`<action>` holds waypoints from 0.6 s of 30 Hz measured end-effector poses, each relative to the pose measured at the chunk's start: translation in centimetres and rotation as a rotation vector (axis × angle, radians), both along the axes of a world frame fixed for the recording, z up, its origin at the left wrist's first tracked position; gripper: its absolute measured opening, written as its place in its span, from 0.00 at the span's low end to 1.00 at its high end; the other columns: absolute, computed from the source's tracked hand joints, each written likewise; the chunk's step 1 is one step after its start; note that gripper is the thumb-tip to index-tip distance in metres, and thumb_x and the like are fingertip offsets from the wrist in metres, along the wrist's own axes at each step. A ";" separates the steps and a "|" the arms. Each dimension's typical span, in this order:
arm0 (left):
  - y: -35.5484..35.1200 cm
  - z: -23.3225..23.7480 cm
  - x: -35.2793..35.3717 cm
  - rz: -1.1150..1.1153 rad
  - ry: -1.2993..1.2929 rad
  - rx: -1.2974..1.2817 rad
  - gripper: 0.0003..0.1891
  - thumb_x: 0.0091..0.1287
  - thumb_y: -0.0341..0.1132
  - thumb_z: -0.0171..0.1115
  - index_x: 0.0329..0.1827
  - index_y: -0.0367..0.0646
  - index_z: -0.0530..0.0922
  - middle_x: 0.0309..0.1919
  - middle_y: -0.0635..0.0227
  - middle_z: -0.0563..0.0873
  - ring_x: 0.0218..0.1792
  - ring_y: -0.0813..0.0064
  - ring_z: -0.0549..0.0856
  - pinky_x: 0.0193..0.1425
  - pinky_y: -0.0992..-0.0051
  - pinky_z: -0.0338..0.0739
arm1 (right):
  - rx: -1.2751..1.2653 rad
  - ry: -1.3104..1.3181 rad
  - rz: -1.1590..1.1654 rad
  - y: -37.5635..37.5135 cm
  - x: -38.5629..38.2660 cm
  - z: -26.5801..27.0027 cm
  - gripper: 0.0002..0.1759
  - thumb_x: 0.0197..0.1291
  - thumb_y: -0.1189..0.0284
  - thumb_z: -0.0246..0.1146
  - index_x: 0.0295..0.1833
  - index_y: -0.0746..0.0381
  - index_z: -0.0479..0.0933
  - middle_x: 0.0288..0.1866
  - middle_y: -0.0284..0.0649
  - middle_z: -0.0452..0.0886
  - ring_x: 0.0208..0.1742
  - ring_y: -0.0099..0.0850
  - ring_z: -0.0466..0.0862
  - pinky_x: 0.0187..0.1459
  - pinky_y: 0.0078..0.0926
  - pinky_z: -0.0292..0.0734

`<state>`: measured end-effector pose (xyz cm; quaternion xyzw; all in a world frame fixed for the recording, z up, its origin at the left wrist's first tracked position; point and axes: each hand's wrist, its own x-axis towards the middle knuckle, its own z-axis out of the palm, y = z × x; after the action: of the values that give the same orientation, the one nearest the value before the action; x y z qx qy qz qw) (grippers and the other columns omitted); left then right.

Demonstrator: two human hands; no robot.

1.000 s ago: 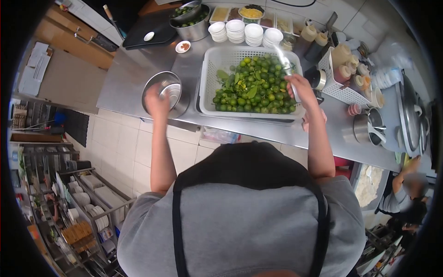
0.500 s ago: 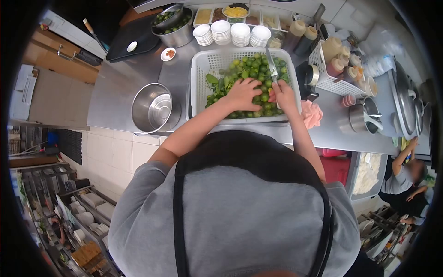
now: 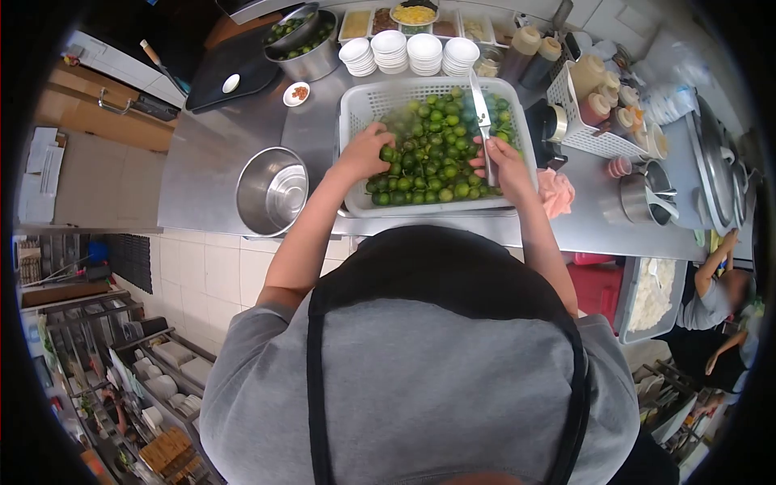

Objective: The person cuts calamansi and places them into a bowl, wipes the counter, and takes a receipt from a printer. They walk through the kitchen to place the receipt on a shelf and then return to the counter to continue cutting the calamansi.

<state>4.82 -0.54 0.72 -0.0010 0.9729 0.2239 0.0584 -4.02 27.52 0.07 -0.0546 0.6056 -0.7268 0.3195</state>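
Observation:
A white perforated basket (image 3: 353,198) holds a heap of small green citrus fruits (image 3: 440,153). At the basket's left side, my left hand (image 3: 368,152) has curled fingers at a dark green fruit or leaf, whose outline is partly hidden by the fingers. My right hand (image 3: 503,162) is over the right part of the heap, closed around the handle of a knife (image 3: 480,105). The blade points away from me, towards the far edge of the basket.
A steel pot (image 3: 272,191) stands left of the basket. Behind are stacked white bowls (image 3: 390,52) and a pot of fruits (image 3: 311,61). To the right are a pink cloth (image 3: 555,192) and a bottle basket (image 3: 594,141). A co-worker (image 3: 715,295) is at the far right.
My left hand has moved left from the middle of the heap to the basket's left side. The leafy sprigs there no longer show. My right hand still holds the knife, now turned more upright.

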 end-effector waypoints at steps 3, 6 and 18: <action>-1.1 0.9 0.3 -0.115 0.005 0.186 0.22 0.44 0.37 0.71 0.45 0.47 0.77 0.54 0.62 0.73 0.55 0.59 0.72 0.60 0.68 0.67 | 0.026 0.058 -0.043 0.3 0.6 0.0 0.18 0.67 0.62 0.50 0.53 0.63 0.74 0.28 0.30 0.73 0.30 0.18 0.75 0.29 0.15 0.70; -1.0 2.8 0.1 -0.139 -0.018 0.335 0.20 0.46 0.38 0.71 0.44 0.44 0.80 0.46 0.59 0.80 0.48 0.61 0.78 0.55 0.70 0.70 | 0.034 0.027 -0.113 0.7 0.7 -0.6 0.17 0.67 0.62 0.51 0.51 0.63 0.73 0.26 0.30 0.72 0.24 0.17 0.72 0.23 0.13 0.66; 0.6 -1.2 -6.6 0.298 -0.115 -0.226 0.16 0.45 0.33 0.68 0.38 0.45 0.80 0.33 0.60 0.84 0.39 0.64 0.83 0.43 0.67 0.76 | 0.066 0.062 -0.105 0.4 0.9 -0.3 0.14 0.65 0.63 0.54 0.47 0.63 0.73 0.22 0.28 0.70 0.18 0.14 0.65 0.17 0.12 0.57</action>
<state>-1.73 0.08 -0.45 -0.1643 0.9760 0.1188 0.0797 -3.09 27.93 -0.22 -0.0345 0.6407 -0.7204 0.2635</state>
